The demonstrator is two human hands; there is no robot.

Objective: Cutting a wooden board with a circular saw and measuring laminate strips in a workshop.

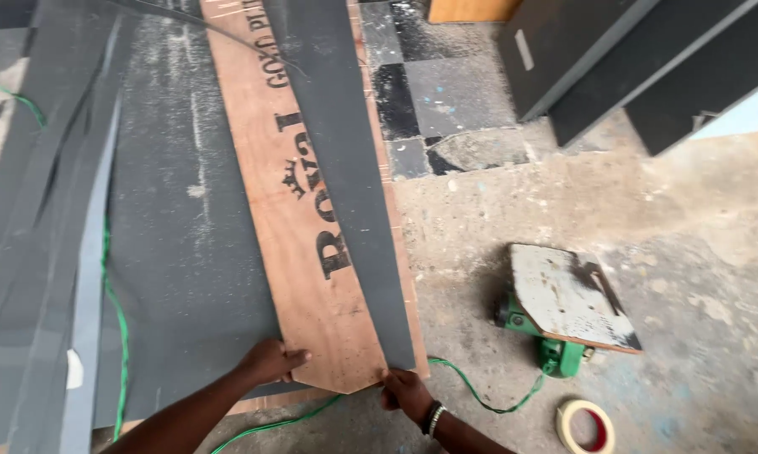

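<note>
Plywood board (312,252) lies on the floor over grey sheets (177,235), your left hand (270,361) gripping its near end, your right hand (406,393) pinching the grey strip (345,168) laid along it, alignment unfinished.

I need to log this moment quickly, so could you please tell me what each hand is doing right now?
Left hand: closed on the near edge of the plywood board.
Right hand: closed on the near end of the dark grey strip lying on the board.
</note>
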